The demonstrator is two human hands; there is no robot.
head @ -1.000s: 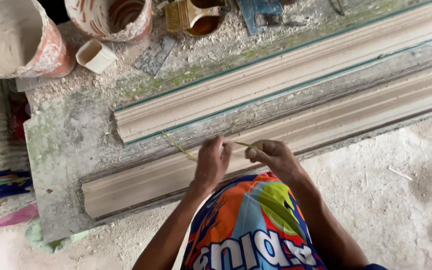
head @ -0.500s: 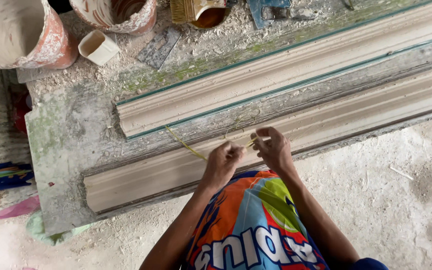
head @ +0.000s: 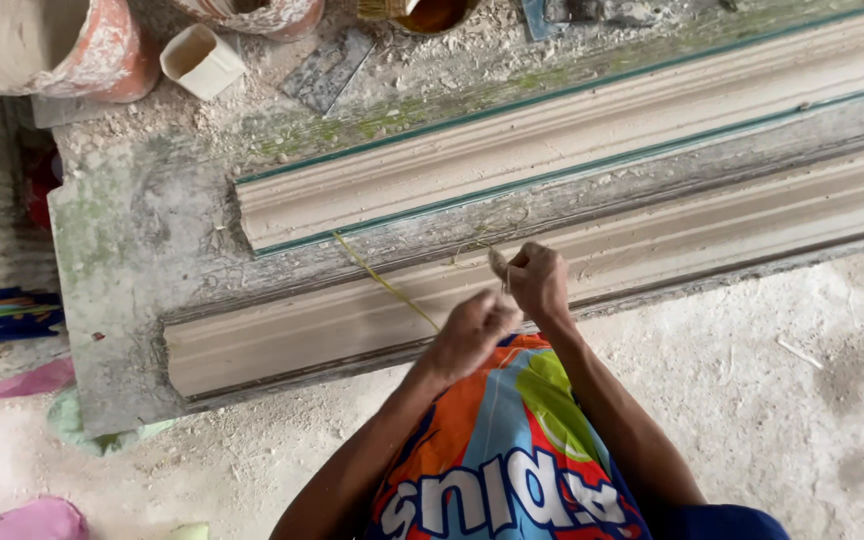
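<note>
Both hands work over the near moulding (head: 352,330) on the worktop (head: 132,260). The left hand (head: 472,330) and right hand (head: 537,280) each have fingers pinched on a thin fibre strand (head: 382,282) stretched across it.

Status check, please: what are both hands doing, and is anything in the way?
Left hand and right hand both pinching a thin fibre strand over the near moulding. Nothing between the hands.
</note>
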